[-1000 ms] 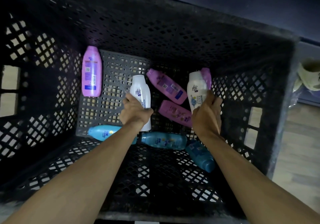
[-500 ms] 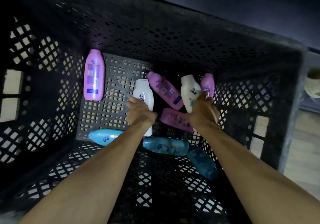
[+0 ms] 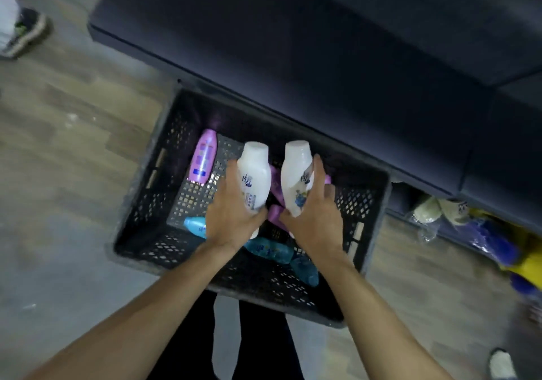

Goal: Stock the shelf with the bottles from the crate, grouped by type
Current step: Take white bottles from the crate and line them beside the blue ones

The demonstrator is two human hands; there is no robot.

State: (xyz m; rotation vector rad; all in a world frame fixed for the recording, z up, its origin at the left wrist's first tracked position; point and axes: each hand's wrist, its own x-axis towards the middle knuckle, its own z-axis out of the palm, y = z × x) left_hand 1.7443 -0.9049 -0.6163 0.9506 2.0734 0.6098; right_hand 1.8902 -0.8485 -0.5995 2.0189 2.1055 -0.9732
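White bottles [image 3: 254, 174] gripped in each hand [image 3: 234, 215].

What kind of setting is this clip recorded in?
Probably a shop floor or stockroom set up for shelf stocking. A black perforated crate of toiletry bottles stands on wood-look flooring beside a dark shelf unit, and the left hand and right hand each hold a white bottle.

A shop floor or stockroom: a black plastic crate [image 3: 140, 197] of toiletry bottles sits on wood-look flooring [image 3: 76, 121] beside a dark, low shelving unit [image 3: 322, 42], with bagged goods [image 3: 484, 233] tucked under its lowest shelf
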